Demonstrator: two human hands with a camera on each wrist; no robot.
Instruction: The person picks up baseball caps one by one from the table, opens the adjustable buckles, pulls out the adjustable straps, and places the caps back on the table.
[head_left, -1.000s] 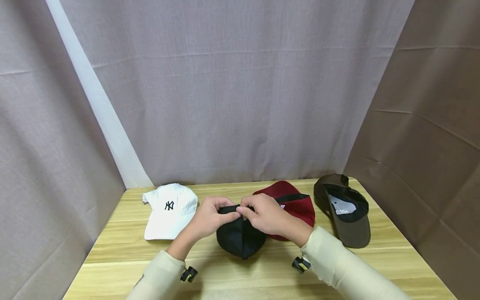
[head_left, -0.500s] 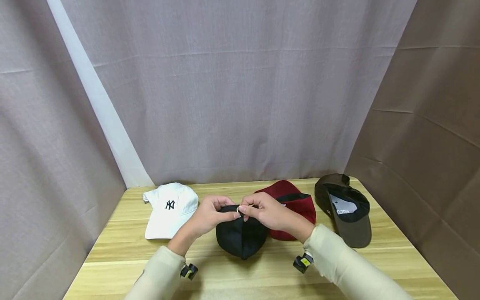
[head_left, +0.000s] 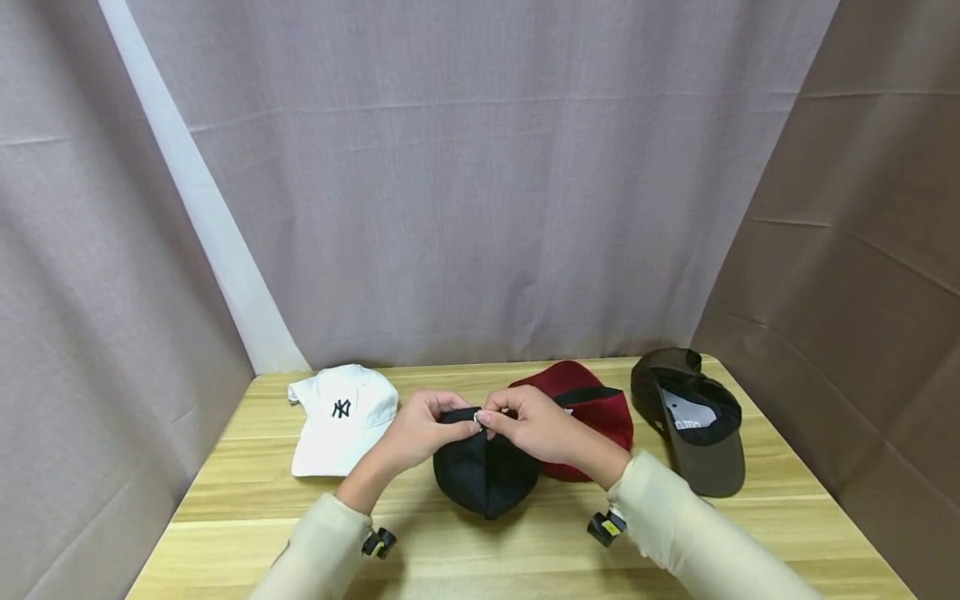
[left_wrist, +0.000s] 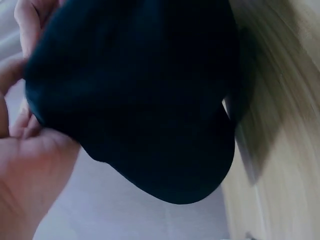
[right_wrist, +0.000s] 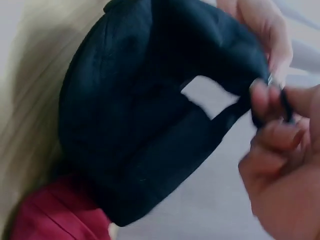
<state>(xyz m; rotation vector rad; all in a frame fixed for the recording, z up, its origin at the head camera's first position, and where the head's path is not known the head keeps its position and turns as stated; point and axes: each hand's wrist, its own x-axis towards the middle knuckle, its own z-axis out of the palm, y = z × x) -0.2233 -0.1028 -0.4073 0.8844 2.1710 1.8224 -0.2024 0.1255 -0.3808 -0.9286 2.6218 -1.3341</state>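
A black baseball cap (head_left: 483, 479) is held at the middle of the table, its back strap side up. My left hand (head_left: 420, 429) pinches the cap's edge beside the back opening, thumb towards me. Opposite it, my right hand (head_left: 528, 423) pinches the dark strap (right_wrist: 286, 106) between thumb and fingers. A small shiny metal buckle (right_wrist: 270, 80) shows at the strap, right by the right fingertips. In the right wrist view the gap above the strap is visible through the cap. The left wrist view shows mostly the cap's dark crown, and the left fingertips are partly hidden behind it.
On the wooden table (head_left: 480, 567), a white cap (head_left: 345, 421) lies to the left. A dark red cap (head_left: 592, 417) sits just behind the right hand, and a brown cap (head_left: 705, 462) lies upturned at the far right. Grey curtains (head_left: 480, 208) hang behind the table.
Over the last second the right hand has shifted slightly right and its fingers have moved at the strap. A bit of metal now shows between the thumbs. The left hand has stayed nearly still.
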